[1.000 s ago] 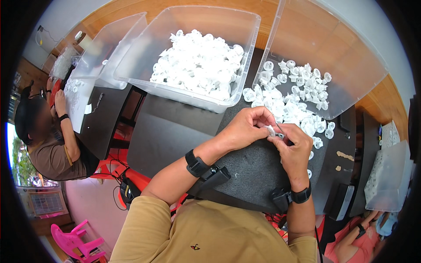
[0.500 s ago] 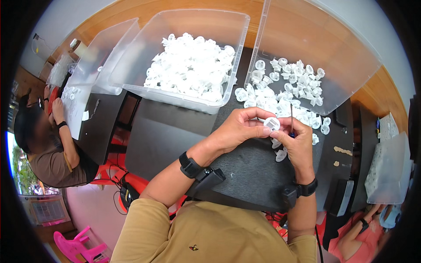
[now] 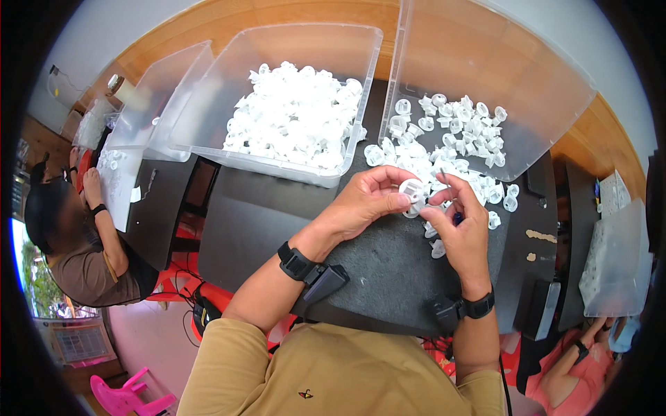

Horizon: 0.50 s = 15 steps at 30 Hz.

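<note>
Two bare hands meet over a dark tabletop [image 3: 388, 277], right of centre in the head view. The left hand [image 3: 361, 203] pinches a small round white plastic part [image 3: 412, 188] between its thumb and bent index finger, the tips closed on the part's edge. The disc's flat face, which has a slot-like opening, is turned toward the viewer. Just beside it, the right hand [image 3: 463, 223] holds a thin-shafted tool [image 3: 458, 218] with a dark blue handle in its curled fingers, the metal shaft pointing up. The right thumb and index fingertip stand a little apart, near the white part; whether they touch it is hard to tell.

Behind the hands spreads a heap of similar white pieces [image 3: 406, 156], reaching a clear plastic bin [image 3: 527, 76] at upper right. One loose piece [image 3: 438, 248] lies below the right thumb. Left of the heap, another clear bin [image 3: 277, 170] is piled with white parts. At far left, a co-worker [image 3: 87, 267] sits at another table.
</note>
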Tool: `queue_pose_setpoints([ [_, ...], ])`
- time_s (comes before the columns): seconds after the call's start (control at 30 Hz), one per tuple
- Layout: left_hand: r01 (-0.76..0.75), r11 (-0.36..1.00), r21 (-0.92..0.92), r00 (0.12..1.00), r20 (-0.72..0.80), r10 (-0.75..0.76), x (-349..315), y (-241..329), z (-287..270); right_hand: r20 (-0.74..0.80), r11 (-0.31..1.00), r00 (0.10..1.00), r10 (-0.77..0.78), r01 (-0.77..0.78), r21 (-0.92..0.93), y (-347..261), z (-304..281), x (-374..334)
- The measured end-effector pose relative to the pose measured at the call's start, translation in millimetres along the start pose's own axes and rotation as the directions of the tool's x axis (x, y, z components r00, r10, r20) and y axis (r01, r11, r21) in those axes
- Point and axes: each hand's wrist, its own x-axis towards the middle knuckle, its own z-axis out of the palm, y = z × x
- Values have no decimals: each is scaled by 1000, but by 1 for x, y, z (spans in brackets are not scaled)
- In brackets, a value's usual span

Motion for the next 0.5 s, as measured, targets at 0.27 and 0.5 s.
queue_pose_setpoints([
  [0.27, -137, 973, 186, 985, -81, 154, 6, 1, -10, 130, 995, 991, -14, 26, -92, 6, -6, -4],
  [0.5, -143, 965, 219, 981, -100, 168, 9, -3, -14, 111, 930, 978, -174, 201, -307, 10, -4, -3],
])
